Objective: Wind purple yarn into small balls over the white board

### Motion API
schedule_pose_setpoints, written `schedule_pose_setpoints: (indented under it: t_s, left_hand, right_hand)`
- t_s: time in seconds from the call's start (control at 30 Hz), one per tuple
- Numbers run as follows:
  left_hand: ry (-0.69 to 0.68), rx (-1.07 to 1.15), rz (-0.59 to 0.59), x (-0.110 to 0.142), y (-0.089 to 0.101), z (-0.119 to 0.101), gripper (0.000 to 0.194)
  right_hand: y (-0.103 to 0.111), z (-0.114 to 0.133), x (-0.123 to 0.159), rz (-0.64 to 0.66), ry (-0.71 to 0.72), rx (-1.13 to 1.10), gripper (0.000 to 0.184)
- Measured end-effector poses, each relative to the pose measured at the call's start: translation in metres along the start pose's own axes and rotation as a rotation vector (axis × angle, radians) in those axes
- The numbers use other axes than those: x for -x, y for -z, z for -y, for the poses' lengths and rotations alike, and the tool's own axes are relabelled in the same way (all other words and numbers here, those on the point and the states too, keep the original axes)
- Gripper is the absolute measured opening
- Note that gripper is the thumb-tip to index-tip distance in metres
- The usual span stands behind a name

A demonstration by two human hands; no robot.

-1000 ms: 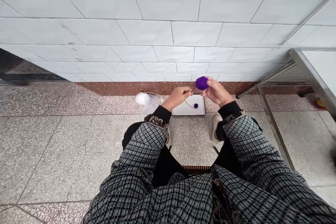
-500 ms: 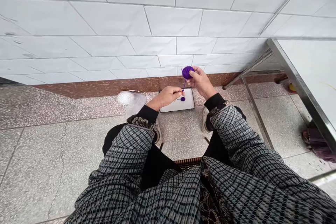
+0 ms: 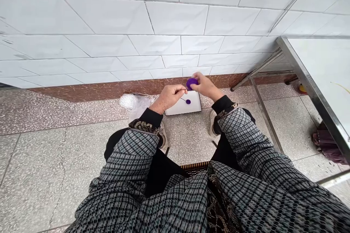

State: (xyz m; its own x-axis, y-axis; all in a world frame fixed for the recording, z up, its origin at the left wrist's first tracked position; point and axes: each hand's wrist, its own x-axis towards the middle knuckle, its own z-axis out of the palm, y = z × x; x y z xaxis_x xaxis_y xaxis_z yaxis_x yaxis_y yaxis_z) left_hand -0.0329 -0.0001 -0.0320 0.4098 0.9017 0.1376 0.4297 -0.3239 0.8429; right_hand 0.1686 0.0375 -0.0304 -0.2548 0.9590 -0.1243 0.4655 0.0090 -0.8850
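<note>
Purple wool ball [image 3: 192, 83] nearer left fingers [image 3: 179, 87] pinching strand [image 3: 188, 88].

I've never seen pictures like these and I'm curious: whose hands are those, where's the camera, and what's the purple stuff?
No machine here: these are a person's own hands. All the pictures come from one camera worn on the head, looking down. The right hand holds a purple yarn ball. The left hand pinches a thin strand, probably yarn, too small to be sure. On the floor sits a shallow white box with a smaller purple ball inside. Left of it is white yarn.
</note>
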Motion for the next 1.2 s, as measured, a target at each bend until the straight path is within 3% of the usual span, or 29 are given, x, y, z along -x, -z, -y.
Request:
schedule_pose_setpoints:
  t_s: [0.07,0.13,0.23,0.3,0.4,0.5,0.6,0.67,0.73,0.8,0.87,0.93,1.0,1.1,1.2]
  left_hand:
    - [0.006,-0.004,-0.043,-0.001,0.002,0.001,0.020]
    - [0.040,0.005,-0.087,-0.002,0.003,0.003,0.018]
    - [0.100,0.048,-0.116,-0.005,0.002,0.009,0.018]
    - [0.115,0.076,-0.074,-0.006,0.000,0.011,0.018]
    - [0.090,0.095,0.049,-0.005,-0.004,0.010,0.019]
    - [0.031,0.104,0.190,-0.002,-0.005,0.004,0.020]
    - [-0.019,0.108,0.247,0.000,-0.002,-0.001,0.021]
    - [-0.030,0.100,0.182,0.000,0.002,-0.002,0.021]
    - [-0.024,0.087,0.072,-0.001,0.006,0.001,0.019]
    - [0.002,0.079,-0.012,-0.002,0.009,0.005,0.017]
    - [0.050,0.087,-0.048,-0.004,0.011,0.009,0.016]
    - [0.097,0.109,-0.044,-0.006,0.010,0.011,0.016]
    - [0.109,0.133,0.009,-0.006,0.007,0.010,0.015]
    - [0.074,0.158,0.165,-0.005,0.003,0.004,0.015]
    - [0.037,0.166,0.299,-0.002,0.002,-0.002,0.017]
  right_hand:
    - [0.002,0.003,0.006,0.273,-0.058,-0.022,0.027]
    - [0.005,0.005,0.010,0.473,-0.101,-0.183,0.027]
    - [0.010,0.007,0.013,0.591,-0.062,-0.524,0.033]
    - [0.011,0.007,0.012,0.539,0.020,-0.716,0.043]
    - [0.009,0.005,0.006,0.286,0.093,-0.832,0.050]
    - [0.002,0.002,-0.001,0.081,0.039,-0.730,0.041]
    - [-0.003,0.000,-0.001,0.015,-0.018,-0.447,0.033]
    - [-0.003,0.001,0.004,0.116,-0.052,-0.233,0.031]
    - [0.000,0.003,0.009,0.349,-0.089,-0.120,0.030]
    - [0.005,0.005,0.014,0.574,-0.088,-0.182,0.031]
    - [0.009,0.007,0.015,0.652,-0.031,-0.389,0.035]
    - [0.011,0.009,0.014,0.556,0.047,-0.613,0.039]
    - [0.012,0.009,0.010,0.365,0.094,-0.745,0.044]
    - [0.010,0.009,0.005,0.111,0.083,-0.747,0.045]
    - [0.005,0.004,0.001,0.036,0.026,-0.613,0.039]
